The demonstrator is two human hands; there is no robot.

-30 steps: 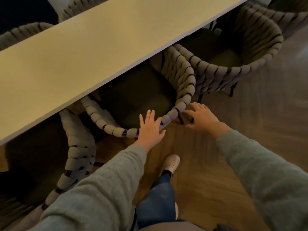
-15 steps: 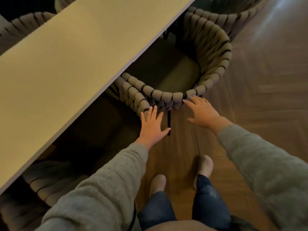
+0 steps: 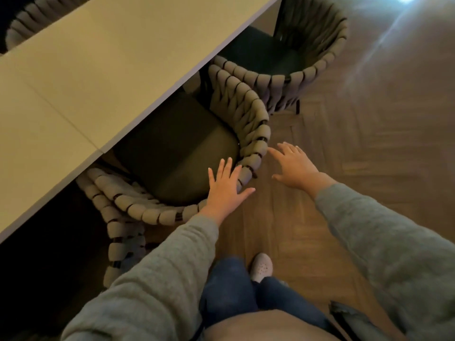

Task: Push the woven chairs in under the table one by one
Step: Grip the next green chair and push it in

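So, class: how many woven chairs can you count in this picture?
4: the near chair at the hands, one further right, one lower left, one blurred across the table. More may be hidden.

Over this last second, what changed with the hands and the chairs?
The view swung along the table. Both hands stayed flat and open: the left hand rests on the near woven chair's curved back, the right hand has fingertips by its rim. Nothing was gripped or let go. The neighbouring chair looks untouched.
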